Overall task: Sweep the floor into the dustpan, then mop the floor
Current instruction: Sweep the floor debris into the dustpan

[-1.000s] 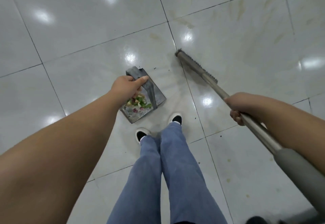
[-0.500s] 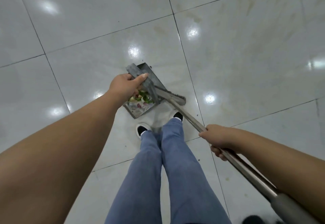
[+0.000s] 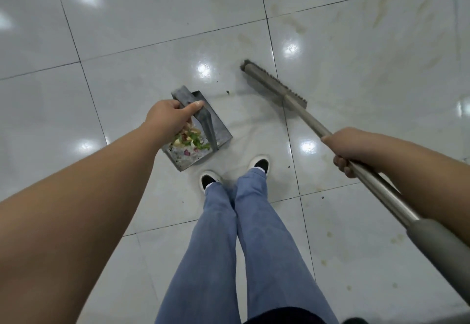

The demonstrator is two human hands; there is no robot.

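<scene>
Head view: the left hand grips the upright handle of the dustpan, fingers curled over its top, so the pan stays planted on the floor just ahead of the shoes. Debris of green and pale scraps lies inside the pan. The right hand holds the broom handle with fingers wrapped around the metal shaft, a grip placed low for control. The broom head rests on the tiles to the right of the pan, apart from it, with small dark specks between them. Judgement: this spacing sets up a stroke toward the pan; mopping is not yet begun.
</scene>
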